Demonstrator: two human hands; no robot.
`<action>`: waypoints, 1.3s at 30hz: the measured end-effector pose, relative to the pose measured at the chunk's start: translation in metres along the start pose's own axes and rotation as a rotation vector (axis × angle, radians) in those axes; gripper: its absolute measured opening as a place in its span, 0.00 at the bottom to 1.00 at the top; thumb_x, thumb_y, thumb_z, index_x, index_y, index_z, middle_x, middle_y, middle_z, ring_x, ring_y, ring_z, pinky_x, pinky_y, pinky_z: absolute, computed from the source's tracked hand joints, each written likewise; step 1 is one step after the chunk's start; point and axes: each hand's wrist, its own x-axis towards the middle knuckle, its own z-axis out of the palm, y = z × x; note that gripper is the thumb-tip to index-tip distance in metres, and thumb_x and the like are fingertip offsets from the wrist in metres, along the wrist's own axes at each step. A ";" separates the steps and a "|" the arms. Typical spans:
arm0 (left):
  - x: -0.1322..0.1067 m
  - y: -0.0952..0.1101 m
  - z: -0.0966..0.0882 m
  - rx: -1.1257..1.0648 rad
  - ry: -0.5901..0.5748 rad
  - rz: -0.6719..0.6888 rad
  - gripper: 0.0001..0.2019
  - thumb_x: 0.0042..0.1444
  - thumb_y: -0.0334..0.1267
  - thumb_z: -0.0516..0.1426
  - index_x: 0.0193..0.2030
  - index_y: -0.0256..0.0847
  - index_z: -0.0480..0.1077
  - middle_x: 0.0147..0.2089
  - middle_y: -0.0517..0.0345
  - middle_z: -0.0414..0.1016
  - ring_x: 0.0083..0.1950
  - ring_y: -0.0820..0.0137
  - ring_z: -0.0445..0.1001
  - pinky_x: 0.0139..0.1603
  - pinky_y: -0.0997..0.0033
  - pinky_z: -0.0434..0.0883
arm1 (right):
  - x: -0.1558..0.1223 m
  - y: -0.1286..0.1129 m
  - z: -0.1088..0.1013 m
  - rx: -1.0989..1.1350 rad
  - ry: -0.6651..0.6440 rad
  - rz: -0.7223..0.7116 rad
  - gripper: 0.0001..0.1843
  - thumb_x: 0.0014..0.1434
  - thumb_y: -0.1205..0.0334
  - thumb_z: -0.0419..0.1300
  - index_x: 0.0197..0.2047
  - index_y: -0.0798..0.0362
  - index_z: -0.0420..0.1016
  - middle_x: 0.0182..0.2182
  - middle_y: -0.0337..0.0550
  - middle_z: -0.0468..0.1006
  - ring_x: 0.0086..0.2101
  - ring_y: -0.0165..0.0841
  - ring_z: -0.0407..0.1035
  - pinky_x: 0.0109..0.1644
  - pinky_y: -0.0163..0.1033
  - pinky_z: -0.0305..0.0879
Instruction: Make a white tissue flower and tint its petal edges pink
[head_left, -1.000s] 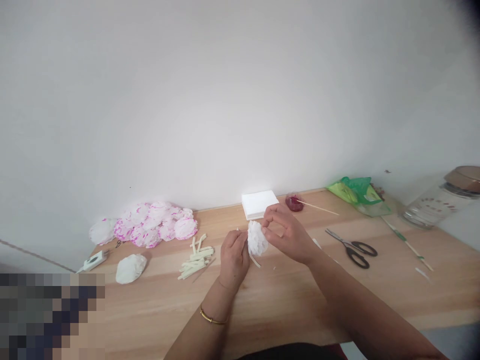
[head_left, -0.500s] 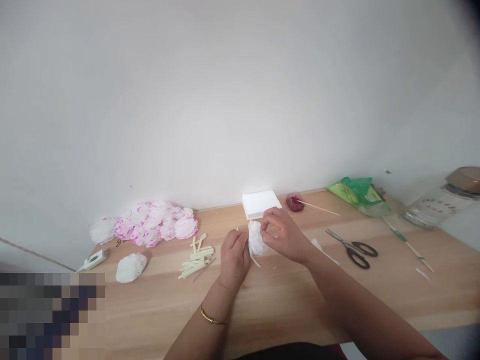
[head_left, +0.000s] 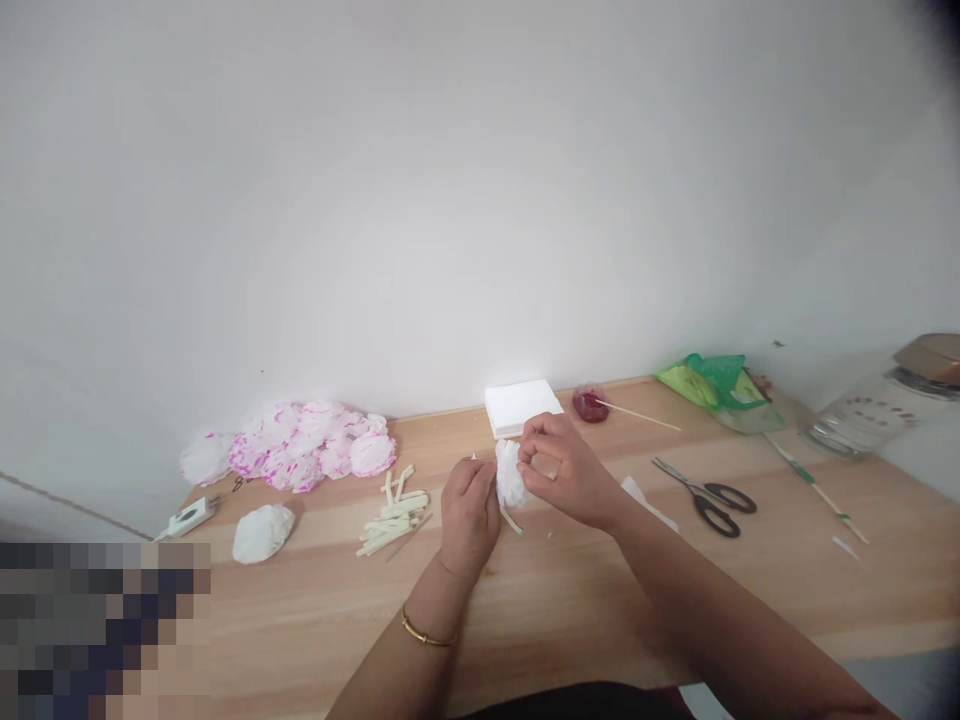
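Pink-tinged puffs: these are lying heaped by the wall, with a loose white puff sitting nearer the person.
Pale strips: they are lying piled on the tabletop, just beside the left hand.
Left hand: its fingers are closing around the gathered side of the ruffled white bundle, the gripped part hiding behind them; a slack hold here could be letting the layers work loose and fan apart.
Ruffled white bundle: sitting between both hands, above the tabletop; its thin layers look to be risking a tear if a pinch is pulling too hard. Its frilled side is facing right, and the long axis of what's showing is running nearly upright. A pale strip end is poking out underneath, slanting down to the right.
Right hand: here thumb and forefinger are pinching the frilled edge; grabbing two layers together could be crumpling both.
Scissors: they are resting well apart, blades pointing toward the wall.
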 end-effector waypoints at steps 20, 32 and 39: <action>-0.001 0.001 0.000 -0.039 -0.038 -0.001 0.13 0.60 0.27 0.48 0.47 0.39 0.69 0.37 0.50 0.70 0.41 0.67 0.69 0.40 0.68 0.69 | 0.000 -0.004 -0.003 -0.073 0.012 -0.099 0.06 0.53 0.70 0.58 0.32 0.49 0.72 0.39 0.42 0.68 0.42 0.38 0.63 0.50 0.48 0.59; 0.003 0.006 -0.003 -0.186 -0.023 0.015 0.13 0.60 0.26 0.49 0.48 0.39 0.70 0.37 0.51 0.71 0.39 0.69 0.70 0.37 0.70 0.70 | 0.002 0.005 -0.008 0.046 0.045 -0.025 0.07 0.53 0.72 0.58 0.32 0.50 0.73 0.35 0.42 0.70 0.39 0.36 0.65 0.47 0.46 0.62; 0.001 0.003 -0.002 -0.202 -0.027 0.013 0.14 0.60 0.26 0.49 0.49 0.40 0.69 0.39 0.50 0.71 0.40 0.69 0.70 0.40 0.69 0.70 | 0.001 0.001 -0.017 0.119 0.054 -0.055 0.07 0.54 0.70 0.57 0.34 0.50 0.72 0.37 0.43 0.69 0.41 0.36 0.65 0.47 0.44 0.63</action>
